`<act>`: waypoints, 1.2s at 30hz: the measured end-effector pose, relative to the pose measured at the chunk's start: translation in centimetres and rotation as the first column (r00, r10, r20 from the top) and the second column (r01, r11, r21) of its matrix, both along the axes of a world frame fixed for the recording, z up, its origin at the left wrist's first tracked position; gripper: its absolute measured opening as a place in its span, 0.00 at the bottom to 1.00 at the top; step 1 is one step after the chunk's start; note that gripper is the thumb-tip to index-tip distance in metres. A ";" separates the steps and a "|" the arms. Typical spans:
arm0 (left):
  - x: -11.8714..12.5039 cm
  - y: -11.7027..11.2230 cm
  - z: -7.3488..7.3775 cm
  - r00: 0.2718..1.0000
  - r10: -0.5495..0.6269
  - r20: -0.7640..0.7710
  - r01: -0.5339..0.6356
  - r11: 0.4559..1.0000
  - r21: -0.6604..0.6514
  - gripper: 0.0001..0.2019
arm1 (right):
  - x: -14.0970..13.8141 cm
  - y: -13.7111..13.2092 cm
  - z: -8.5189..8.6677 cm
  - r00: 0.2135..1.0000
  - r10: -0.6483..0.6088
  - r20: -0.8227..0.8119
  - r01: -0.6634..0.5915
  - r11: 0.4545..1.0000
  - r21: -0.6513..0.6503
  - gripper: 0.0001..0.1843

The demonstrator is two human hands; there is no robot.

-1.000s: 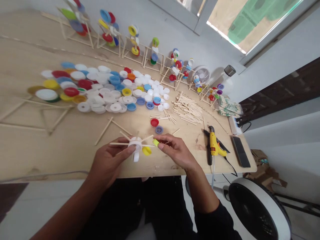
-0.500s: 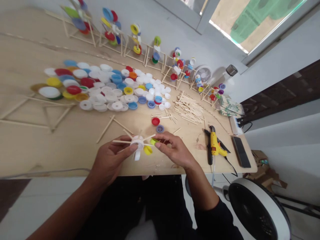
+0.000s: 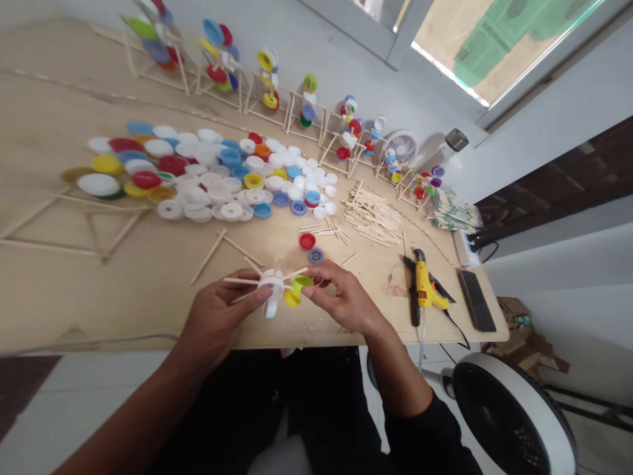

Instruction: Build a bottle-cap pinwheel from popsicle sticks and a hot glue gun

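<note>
My left hand (image 3: 225, 310) grips a white bottle-cap hub (image 3: 270, 284) between thumb and fingers above the table's front edge. Thin wooden sticks (image 3: 241, 281) radiate from the hub. A white cap (image 3: 270, 309) and a yellow cap (image 3: 291, 298) sit on its lower side. My right hand (image 3: 341, 297) pinches a lime-green bottle cap (image 3: 302, 284) at the hub's right, beside the stick ends. Whether the green cap touches a stick I cannot tell. A red cap (image 3: 307, 241) and a purple cap (image 3: 316, 255) lie just beyond.
Many loose caps (image 3: 212, 178) spread across the left and middle. A stick pile (image 3: 373, 214) lies right of them. A yellow glue gun (image 3: 424, 284) and a phone (image 3: 477, 300) rest at right. Cap wheels on stick frames (image 3: 270, 99) line the wall, near a small fan (image 3: 401, 146).
The lime-green cap in my right hand has turned, showing more of its open inside. My left hand and the hub have hardly moved.
</note>
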State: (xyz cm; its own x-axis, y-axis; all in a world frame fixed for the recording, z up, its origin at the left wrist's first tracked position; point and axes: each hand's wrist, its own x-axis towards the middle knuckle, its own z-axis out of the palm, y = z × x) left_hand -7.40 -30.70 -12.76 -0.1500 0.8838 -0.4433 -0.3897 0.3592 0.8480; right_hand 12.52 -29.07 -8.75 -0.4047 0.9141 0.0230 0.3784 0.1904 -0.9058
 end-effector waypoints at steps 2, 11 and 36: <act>0.1 0.1 0.1 1.000 0.013 -0.008 -0.013 1.000 -0.002 0.23 | 0.0 0.0 0.1 1.000 0.010 0.010 -0.010 1.000 0.003 0.11; 0.1 0.0 0.1 1.000 0.016 -0.015 -0.017 1.000 -0.017 0.23 | 0.0 0.1 0.3 0.996 0.074 0.043 -0.075 0.997 0.020 0.09; -1.0 0.9 2.2 0.868 -0.407 -0.285 0.448 0.889 0.094 0.19 | -0.4 -1.2 1.1 0.998 0.008 -0.056 -0.018 0.982 -0.188 0.18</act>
State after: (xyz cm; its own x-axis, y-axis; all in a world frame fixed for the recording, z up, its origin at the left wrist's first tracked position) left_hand -8.35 -29.81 -10.52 0.1704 0.9395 -0.2970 0.0056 0.3005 0.9538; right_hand 12.11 -30.22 -7.68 -0.4193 0.8989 -0.1270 0.3261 0.0186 -0.9452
